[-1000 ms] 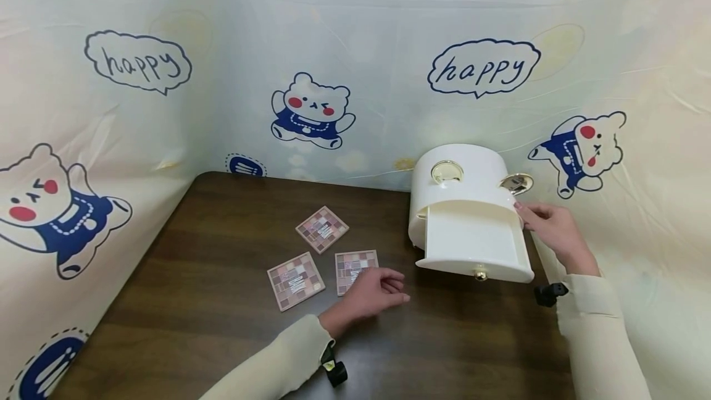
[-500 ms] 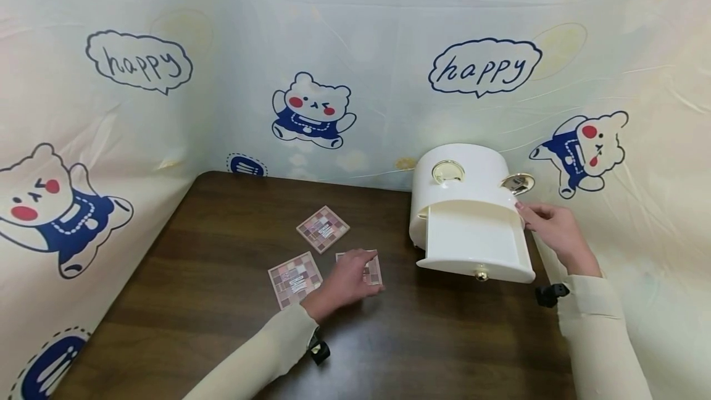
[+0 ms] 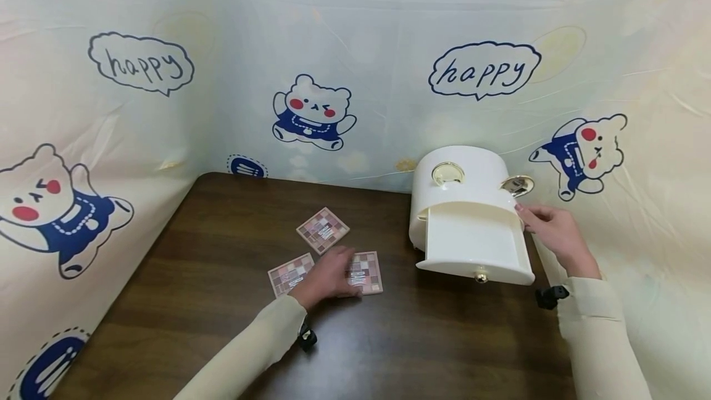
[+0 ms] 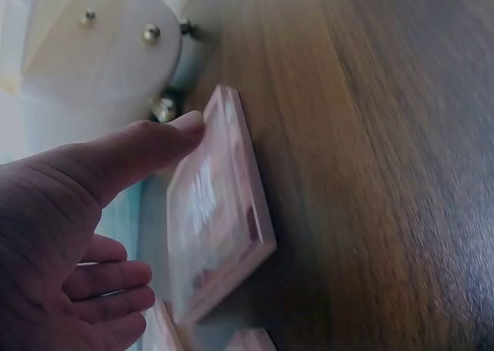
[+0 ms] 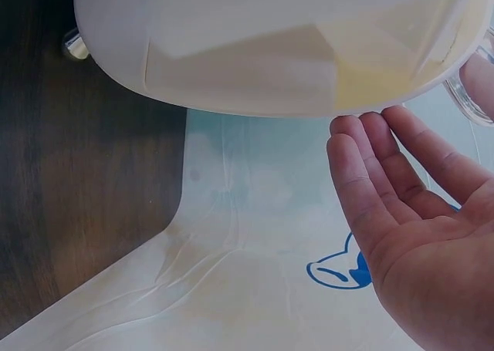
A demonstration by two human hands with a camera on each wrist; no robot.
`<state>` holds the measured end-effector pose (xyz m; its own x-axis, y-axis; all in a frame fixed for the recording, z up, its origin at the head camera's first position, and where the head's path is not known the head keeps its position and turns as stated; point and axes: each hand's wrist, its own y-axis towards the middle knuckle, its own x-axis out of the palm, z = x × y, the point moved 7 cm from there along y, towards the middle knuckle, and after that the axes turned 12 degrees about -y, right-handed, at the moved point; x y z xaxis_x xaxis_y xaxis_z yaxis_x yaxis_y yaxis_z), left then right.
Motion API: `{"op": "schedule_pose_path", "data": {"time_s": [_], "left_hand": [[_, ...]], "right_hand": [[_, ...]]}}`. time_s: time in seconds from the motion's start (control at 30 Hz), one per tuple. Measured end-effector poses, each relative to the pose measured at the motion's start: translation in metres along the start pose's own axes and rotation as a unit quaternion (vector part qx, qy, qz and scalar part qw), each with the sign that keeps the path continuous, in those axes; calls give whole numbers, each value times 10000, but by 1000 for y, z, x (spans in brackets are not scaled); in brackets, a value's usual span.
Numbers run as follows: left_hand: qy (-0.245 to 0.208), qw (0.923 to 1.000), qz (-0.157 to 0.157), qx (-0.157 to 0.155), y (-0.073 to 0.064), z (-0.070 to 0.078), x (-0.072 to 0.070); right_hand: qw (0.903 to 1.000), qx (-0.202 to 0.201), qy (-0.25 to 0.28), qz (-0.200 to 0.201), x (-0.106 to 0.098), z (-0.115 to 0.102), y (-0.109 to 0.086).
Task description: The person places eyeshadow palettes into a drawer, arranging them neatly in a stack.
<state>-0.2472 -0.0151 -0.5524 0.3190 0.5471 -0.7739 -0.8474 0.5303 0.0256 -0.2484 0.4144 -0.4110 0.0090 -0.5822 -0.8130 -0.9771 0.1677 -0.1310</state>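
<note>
My left hand [image 3: 328, 275] is over the left edge of a pink checkered square palette [image 3: 365, 273], its thumb stretched toward the edge and its other fingers loosely bent. In the left wrist view the thumb overlaps the corner of the palette [image 4: 212, 204]. Two matching palettes lie close by, one behind [image 3: 323, 230] and one to the left [image 3: 289, 273], partly covered by the hand. My right hand [image 3: 555, 233] rests its fingertips against the right side of a white storage box [image 3: 463, 162]; in the right wrist view its fingers [image 5: 355, 166] are nearly straight at the rim.
The box's white drawer [image 3: 474, 236] is pulled out toward the front, with a gold knob [image 3: 481, 277]. Gold oval ear [image 3: 518, 186] stands out at the box's right. A printed cloth [image 3: 389, 79] hangs behind the dark wooden table [image 3: 233, 221].
My left hand has moved left across the nearest palette, uncovering most of it and covering part of the left one. The right hand, box and drawer have stayed put.
</note>
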Motion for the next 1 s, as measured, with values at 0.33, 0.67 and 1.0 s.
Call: {"op": "schedule_pose_path", "data": {"time_s": [0.33, 0.67, 1.0], "left_hand": [[33, 9995, -89, -286, -2, -21, 5], [127, 9992, -208, -311, -5, -27, 7], [-153, 9989, -62, -445, -6, -31, 7]], "right_hand": [[10000, -17, 38, 32, 1, -2, -1], [10000, -8, 64, 45, 0, 0, 1], [9999, -19, 123, 44, 1, 1, -2]]}}
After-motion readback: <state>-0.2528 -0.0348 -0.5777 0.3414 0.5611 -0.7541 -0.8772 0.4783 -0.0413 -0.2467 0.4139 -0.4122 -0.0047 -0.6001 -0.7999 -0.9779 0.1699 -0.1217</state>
